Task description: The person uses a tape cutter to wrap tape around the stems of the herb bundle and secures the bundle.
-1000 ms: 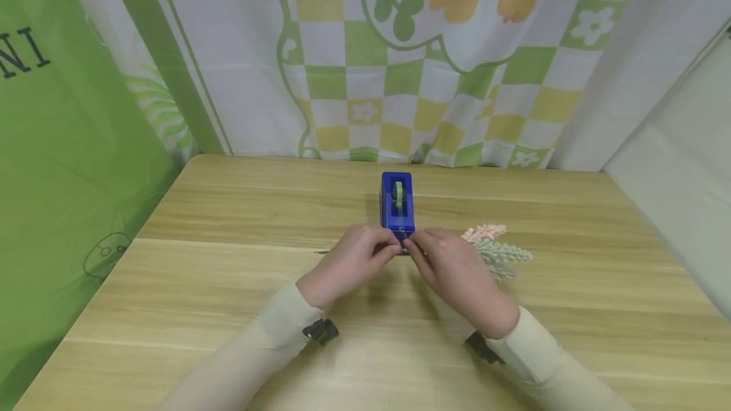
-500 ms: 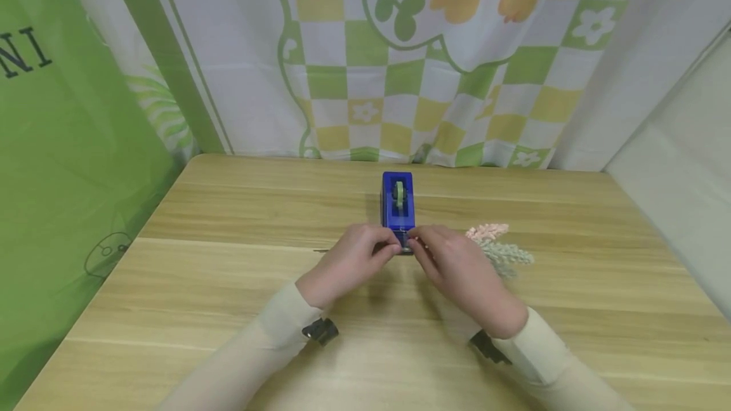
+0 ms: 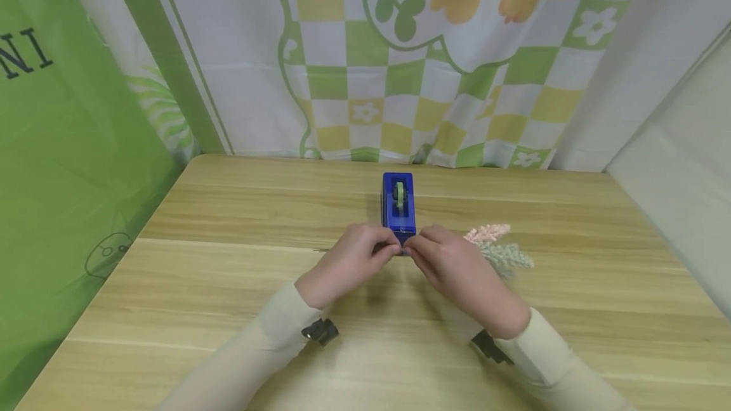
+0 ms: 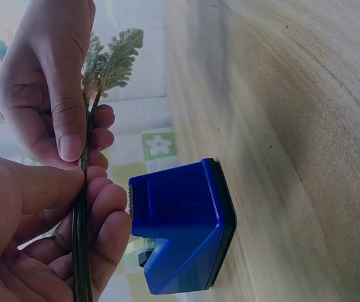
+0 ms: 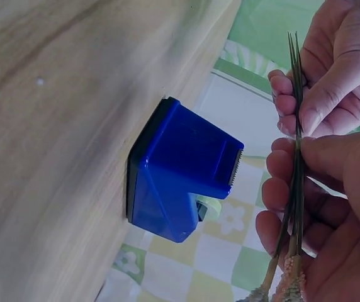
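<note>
Both hands hold a small bunch of artificial flowers [image 3: 499,252] by its thin dark green stems [image 4: 81,236]. My left hand [image 3: 355,257] pinches the stems between thumb and fingers, toward their bare ends. Right beside it, my right hand [image 3: 459,271] pinches them on the side of the flower heads, its fingertips close to the left thumb. Pink and pale green heads [image 4: 120,60] stick out past the right hand. A blue tape dispenser [image 5: 183,170] stands on the table just beyond the fingertips, its toothed cutting edge [image 5: 236,167] facing the hands.
A roll of tape [image 3: 399,194] sits in the dispenser. The wooden table [image 3: 257,208] reaches back to a checked, flowered curtain [image 3: 400,81]. Green cloth [image 3: 68,176] hangs on the left, with a pale wall [image 3: 685,176] on the right.
The right hand first drew a little to the right, and its fingertips have now come back down against the stems beside the left thumb. The left hand has barely moved.
</note>
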`<state>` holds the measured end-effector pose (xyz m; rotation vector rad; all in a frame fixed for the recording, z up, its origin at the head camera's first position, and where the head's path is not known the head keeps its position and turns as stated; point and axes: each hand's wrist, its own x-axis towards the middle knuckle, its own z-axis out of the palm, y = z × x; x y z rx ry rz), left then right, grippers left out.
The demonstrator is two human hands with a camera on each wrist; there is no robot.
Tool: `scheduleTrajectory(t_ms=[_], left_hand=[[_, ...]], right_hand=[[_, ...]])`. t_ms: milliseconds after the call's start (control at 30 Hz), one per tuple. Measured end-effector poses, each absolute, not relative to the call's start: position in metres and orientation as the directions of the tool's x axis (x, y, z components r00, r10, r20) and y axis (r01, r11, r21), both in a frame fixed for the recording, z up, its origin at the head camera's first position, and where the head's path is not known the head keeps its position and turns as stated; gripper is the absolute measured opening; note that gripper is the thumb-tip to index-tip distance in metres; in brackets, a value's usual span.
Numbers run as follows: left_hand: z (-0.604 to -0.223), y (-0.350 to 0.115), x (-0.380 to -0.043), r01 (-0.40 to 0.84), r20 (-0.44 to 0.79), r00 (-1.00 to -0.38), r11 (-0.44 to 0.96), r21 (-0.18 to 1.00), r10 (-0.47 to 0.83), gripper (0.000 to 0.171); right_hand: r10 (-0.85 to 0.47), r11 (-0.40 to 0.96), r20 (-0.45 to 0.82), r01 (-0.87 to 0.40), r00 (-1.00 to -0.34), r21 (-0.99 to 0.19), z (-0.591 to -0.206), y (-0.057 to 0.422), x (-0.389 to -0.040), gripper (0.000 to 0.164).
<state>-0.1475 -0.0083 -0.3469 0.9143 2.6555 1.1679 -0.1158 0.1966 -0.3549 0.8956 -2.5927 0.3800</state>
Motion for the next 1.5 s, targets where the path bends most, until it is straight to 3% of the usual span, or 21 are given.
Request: scheduleTrajectory(t_ms=[567,1033,1500], left_hand=[[-0.344,-0.009,-0.149,0.477,0.073,-0.792,0.539,0.695,0.607,0.018],[-0.345,-0.008,-0.148,0.47,0.088,-0.805,0.539,0.699,0.587,0.016],[-0.344,-0.008,-0.147,0.479,0.093,-0.798,0.532,0.698,0.596,0.016]], right_hand=[[-0.553,0.766,0.383,-0.632,-0.74,-0.116,-0.353,0.195,-0.116,0.005],[-0.528,0.798,0.273,-0.58,-0.804,-0.165,-0.346,0.192,-0.113,0.007],[-0.546,0.781,0.261,-0.597,-0.796,-0.186,-0.343,0.192,-0.113,0.006]])
